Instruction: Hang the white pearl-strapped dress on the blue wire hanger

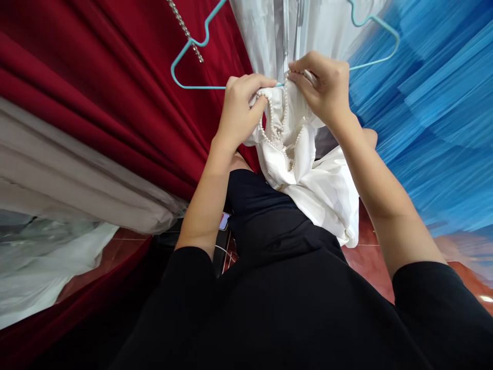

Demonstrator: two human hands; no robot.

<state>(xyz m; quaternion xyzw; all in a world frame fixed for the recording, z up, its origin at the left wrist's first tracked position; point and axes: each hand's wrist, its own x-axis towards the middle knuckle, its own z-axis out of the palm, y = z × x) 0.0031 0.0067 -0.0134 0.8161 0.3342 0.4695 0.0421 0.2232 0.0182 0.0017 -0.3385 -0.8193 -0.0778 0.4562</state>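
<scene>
Both hands work at the teal hanger (200, 87): the left hand (241, 110) is pinched on the pearl strand (271, 128) and the right hand (323, 85) on the white garment (319, 190), holding its top against the bar while the rest drapes down.

Bright even light, edges stretched, perhaps blurred

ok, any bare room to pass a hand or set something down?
Bare floor tile shows between the white garment and blue pleated fabric. Crowded up top: both hands, left hand and right hand, work pearl strands at the teal hanger.
</scene>
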